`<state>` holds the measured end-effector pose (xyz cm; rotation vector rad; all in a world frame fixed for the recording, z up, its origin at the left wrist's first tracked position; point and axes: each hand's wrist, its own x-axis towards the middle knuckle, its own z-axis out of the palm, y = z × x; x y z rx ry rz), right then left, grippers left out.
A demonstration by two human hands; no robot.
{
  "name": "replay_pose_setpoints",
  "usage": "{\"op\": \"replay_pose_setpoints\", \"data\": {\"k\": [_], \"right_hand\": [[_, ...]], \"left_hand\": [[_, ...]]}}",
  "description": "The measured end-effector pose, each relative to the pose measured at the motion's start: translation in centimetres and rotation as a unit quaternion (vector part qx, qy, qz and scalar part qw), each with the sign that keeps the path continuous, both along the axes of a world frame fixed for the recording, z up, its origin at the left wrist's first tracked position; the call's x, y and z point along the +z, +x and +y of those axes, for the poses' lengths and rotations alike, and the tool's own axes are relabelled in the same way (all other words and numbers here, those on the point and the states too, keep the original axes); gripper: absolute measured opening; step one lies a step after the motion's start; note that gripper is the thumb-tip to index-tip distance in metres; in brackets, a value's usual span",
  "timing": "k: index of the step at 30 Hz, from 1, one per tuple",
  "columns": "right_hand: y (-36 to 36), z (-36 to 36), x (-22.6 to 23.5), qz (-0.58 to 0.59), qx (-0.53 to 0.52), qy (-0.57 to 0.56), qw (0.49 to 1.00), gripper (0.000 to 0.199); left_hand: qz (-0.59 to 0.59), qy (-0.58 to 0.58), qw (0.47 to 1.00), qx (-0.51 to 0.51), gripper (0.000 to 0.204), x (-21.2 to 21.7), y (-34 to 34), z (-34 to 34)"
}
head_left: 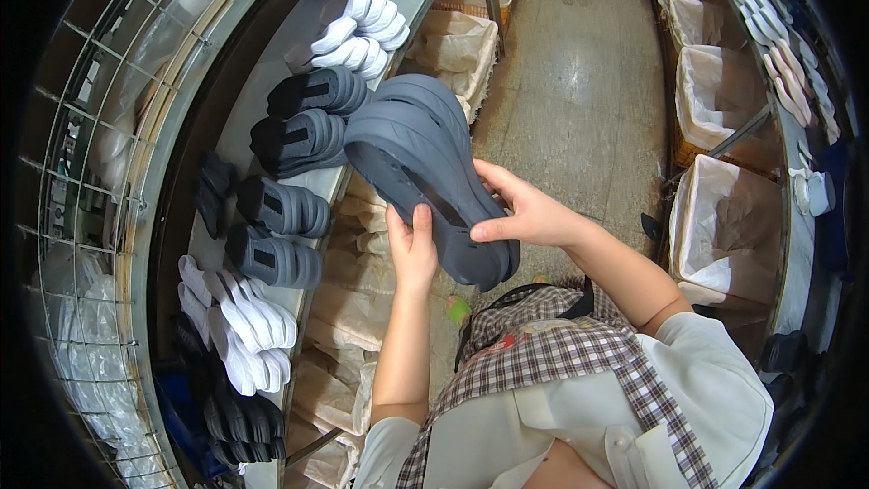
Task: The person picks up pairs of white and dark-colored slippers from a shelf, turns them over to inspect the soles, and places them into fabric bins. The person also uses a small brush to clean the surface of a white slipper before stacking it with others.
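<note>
I hold a pair of dark grey chunky shoe soles (416, 158), stacked together and turned so one tread side faces me. My left hand (412, 249) grips the lower edge of the soles from below, thumb on the tread. My right hand (520, 213) clasps the heel end from the right, thumb across the front. Both hands hold the pair above the edge of a long metal workbench (272, 63) on my left.
On the bench lie stacks of dark grey soles (299, 140), white soles (362, 32) and more white soles (240, 321). Bag-lined boxes (457, 45) stand under the bench and along the right aisle (724, 226). A wire rack (90, 172) runs on the far left.
</note>
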<state>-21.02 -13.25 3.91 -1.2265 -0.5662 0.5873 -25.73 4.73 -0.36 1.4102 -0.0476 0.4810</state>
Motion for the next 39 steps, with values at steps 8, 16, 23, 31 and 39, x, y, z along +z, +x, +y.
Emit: {"op": "replay_pose_setpoints", "data": {"k": [8,16,23,31,39], "right_hand": [[0.4,-0.8,-1.1,-0.048,0.022,-0.009,0.999,0.099],[1.2,-0.2,-2.0,-0.352,-0.087,-0.13,0.923,0.073],[2.3,-0.2,-3.3,-0.055,0.031,0.081,0.995,0.038],[1.3,-0.3,-3.7,0.043,0.025,0.098,0.994,0.033],[-0.4,-1.5,-2.1,-0.085,0.007,-0.057,0.995,0.068]], "left_hand": [[-0.046,0.088,0.995,-0.011,0.048,-1.2,0.1,1.0],[0.11,0.116,0.969,0.188,0.037,2.7,0.7,-1.2],[0.181,-0.285,0.93,-0.143,0.043,2.4,0.0,-0.6],[0.128,-0.24,0.961,-0.051,0.043,1.5,-0.6,-0.8],[0.109,-0.216,0.97,0.032,0.051,2.1,-0.6,0.2]]}}
